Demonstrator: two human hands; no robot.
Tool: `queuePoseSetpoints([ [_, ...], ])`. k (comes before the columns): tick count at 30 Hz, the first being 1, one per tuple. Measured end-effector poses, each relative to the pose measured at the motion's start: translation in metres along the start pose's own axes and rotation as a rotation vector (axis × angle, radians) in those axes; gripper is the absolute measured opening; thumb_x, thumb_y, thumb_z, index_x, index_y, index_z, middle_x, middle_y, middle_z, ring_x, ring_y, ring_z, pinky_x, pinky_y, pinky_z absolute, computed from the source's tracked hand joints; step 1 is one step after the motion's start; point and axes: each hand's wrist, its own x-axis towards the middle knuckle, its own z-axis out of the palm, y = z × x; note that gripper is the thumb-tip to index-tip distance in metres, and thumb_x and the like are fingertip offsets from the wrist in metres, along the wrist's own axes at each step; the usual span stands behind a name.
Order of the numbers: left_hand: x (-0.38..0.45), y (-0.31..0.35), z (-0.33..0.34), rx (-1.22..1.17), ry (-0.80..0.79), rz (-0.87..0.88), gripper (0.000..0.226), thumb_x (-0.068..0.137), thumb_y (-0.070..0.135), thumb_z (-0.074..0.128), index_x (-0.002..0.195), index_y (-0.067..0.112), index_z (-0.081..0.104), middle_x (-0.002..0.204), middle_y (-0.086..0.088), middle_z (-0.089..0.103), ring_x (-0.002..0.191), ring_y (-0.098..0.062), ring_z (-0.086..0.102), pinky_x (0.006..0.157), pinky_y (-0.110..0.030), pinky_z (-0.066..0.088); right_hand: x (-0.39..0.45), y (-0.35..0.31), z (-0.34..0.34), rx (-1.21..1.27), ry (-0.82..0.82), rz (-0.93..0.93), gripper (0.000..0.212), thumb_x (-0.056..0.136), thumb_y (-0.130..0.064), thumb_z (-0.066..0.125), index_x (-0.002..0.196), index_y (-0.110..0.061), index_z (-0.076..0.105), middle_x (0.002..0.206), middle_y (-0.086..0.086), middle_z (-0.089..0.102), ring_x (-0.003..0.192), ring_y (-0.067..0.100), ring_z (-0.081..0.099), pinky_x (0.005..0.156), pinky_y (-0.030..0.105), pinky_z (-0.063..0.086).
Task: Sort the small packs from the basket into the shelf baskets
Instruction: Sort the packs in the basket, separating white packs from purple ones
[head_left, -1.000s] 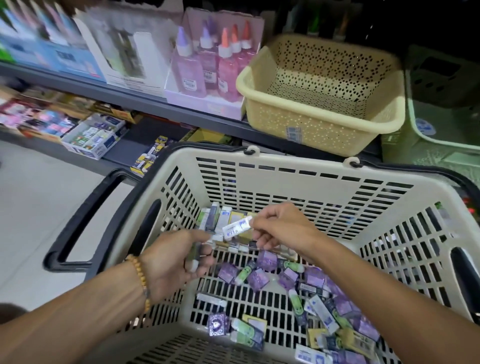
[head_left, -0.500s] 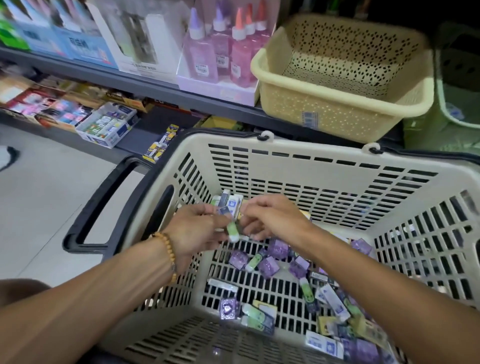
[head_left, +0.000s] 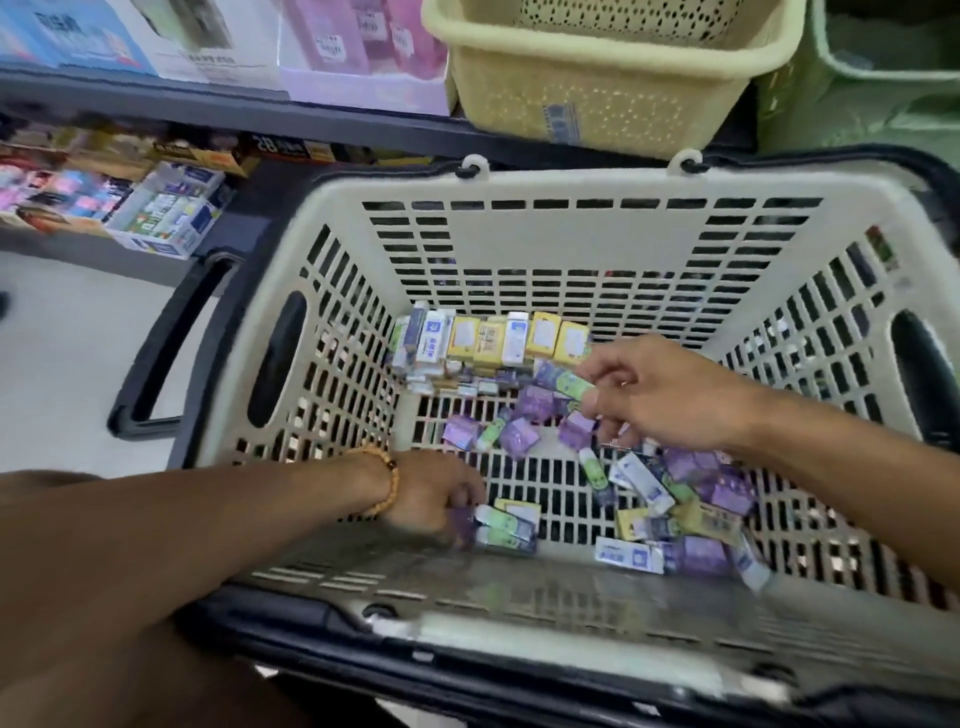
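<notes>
A beige shopping basket (head_left: 519, 234) with black handles holds several small packs: yellow and white ones stacked along the far wall (head_left: 498, 338), purple and green ones loose on the floor (head_left: 519, 436). My right hand (head_left: 665, 395) is over the middle of the basket and pinches a green pack (head_left: 569, 383) between thumb and forefinger. My left hand (head_left: 431, 499), with a bead bracelet on the wrist, is low at the near left. Its curled fingers rest on a purple pack (head_left: 460, 522) beside two green packs (head_left: 506, 527); blur hides its grip.
On the shelf behind stand a yellow perforated basket (head_left: 597, 104) and, to its right, a pale green basket (head_left: 857, 114). Boxed goods (head_left: 208, 41) fill the shelf's left part, and more boxes (head_left: 166, 213) sit on the lower shelf. The floor (head_left: 62, 364) lies to the left.
My hands have parted. The left dropped to the near-left floor of the basket; the right moved right and now pinches a green pack. The view tilted down.
</notes>
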Motion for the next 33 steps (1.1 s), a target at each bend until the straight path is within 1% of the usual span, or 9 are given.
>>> queuePoseSetpoints([
  [3, 0.010, 0.000, 0.011, 0.050, 0.034, 0.010, 0.051, 0.086, 0.012, 0.067, 0.134, 0.021, 0.052, 0.134, -0.003, 0.054, 0.122, -0.022, 0.052, 0.099, -0.028, 0.044, -0.004, -0.005, 0.001, 0.000, 0.022, -0.044, 0.011, 0.098, -0.012, 0.056, 0.108, -0.014, 0.059, 0.075, -0.001, 0.061, 0.069, 0.009, 0.070, 0.057, 0.022, 0.055],
  [5, 0.014, -0.003, 0.009, 0.062, 0.173, 0.028, 0.040, 0.082, 0.031, 0.073, 0.120, 0.026, 0.060, 0.115, 0.002, 0.062, 0.108, -0.017, 0.059, 0.086, -0.024, 0.047, -0.006, -0.012, 0.000, -0.025, 0.022, -0.089, 0.011, 0.099, -0.014, 0.055, 0.108, -0.015, 0.060, 0.071, -0.001, 0.061, 0.069, 0.007, 0.070, 0.066, 0.036, 0.060],
  [9, 0.012, -0.020, 0.004, 0.362, 0.396, -0.013, 0.040, 0.081, 0.027, 0.072, 0.118, 0.028, 0.055, 0.116, 0.003, 0.059, 0.104, -0.015, 0.057, 0.078, -0.023, 0.046, -0.008, -0.023, -0.004, -0.043, 0.012, -0.125, 0.010, 0.099, -0.013, 0.054, 0.106, -0.014, 0.062, 0.090, 0.024, 0.068, 0.069, 0.009, 0.070, 0.075, 0.051, 0.056],
  [13, 0.021, -0.031, 0.009, 0.515, 0.356, 0.012, 0.034, 0.088, 0.019, 0.066, 0.119, 0.020, 0.054, 0.112, -0.004, 0.063, 0.098, -0.019, 0.060, 0.072, -0.025, 0.044, -0.006, -0.029, -0.005, -0.074, 0.013, -0.148, 0.011, 0.098, -0.017, 0.056, 0.106, -0.016, 0.063, 0.091, 0.012, 0.071, 0.088, 0.033, 0.071, 0.078, 0.056, 0.056],
  [16, 0.027, -0.033, 0.008, 0.475, 0.377, 0.011, 0.016, 0.090, 0.017, 0.060, 0.104, 0.020, 0.054, 0.102, -0.003, 0.067, 0.085, -0.016, 0.060, 0.065, -0.024, 0.042, -0.005, -0.031, -0.004, -0.088, 0.023, -0.153, 0.011, 0.097, -0.019, 0.058, 0.105, -0.016, 0.064, 0.090, 0.008, 0.072, 0.087, 0.032, 0.070, 0.077, 0.053, 0.057],
  [20, 0.031, -0.031, 0.013, 0.367, 0.300, 0.017, 0.043, 0.085, 0.029, 0.069, 0.120, 0.018, 0.047, 0.111, -0.004, 0.063, 0.097, -0.021, 0.060, 0.075, -0.028, 0.048, -0.004, -0.031, -0.006, -0.072, 0.048, -0.157, 0.012, 0.097, -0.018, 0.059, 0.107, -0.015, 0.063, 0.086, 0.005, 0.071, 0.085, 0.029, 0.071, 0.076, 0.050, 0.058],
  [24, 0.034, -0.025, 0.009, 0.411, 0.333, 0.046, 0.037, 0.086, 0.025, 0.069, 0.117, 0.015, 0.052, 0.106, -0.003, 0.063, 0.090, -0.017, 0.057, 0.071, -0.021, 0.042, -0.003, -0.029, -0.006, -0.075, 0.053, -0.161, 0.013, 0.097, -0.020, 0.058, 0.109, -0.016, 0.063, 0.086, 0.004, 0.071, 0.082, 0.020, 0.071, 0.080, 0.044, 0.058],
  [29, 0.030, -0.008, -0.006, -0.008, 0.302, 0.136, 0.020, 0.084, 0.010, 0.068, 0.088, 0.026, 0.056, 0.085, 0.004, 0.061, 0.080, -0.013, 0.061, 0.069, -0.020, 0.052, -0.001, -0.027, -0.009, -0.070, 0.059, -0.154, 0.016, 0.097, -0.022, 0.058, 0.111, -0.016, 0.062, 0.095, 0.006, 0.071, 0.083, 0.020, 0.071, 0.082, 0.045, 0.057],
  [33, 0.041, 0.020, 0.010, 0.064, 0.182, 0.246, 0.023, 0.088, 0.014, 0.066, 0.109, 0.018, 0.057, 0.104, -0.001, 0.061, 0.095, -0.017, 0.059, 0.082, -0.029, 0.050, 0.003, -0.028, -0.007, -0.065, 0.072, -0.164, 0.014, 0.096, -0.021, 0.059, 0.109, -0.017, 0.063, 0.090, 0.004, 0.071, 0.079, 0.016, 0.071, 0.079, 0.039, 0.058],
])
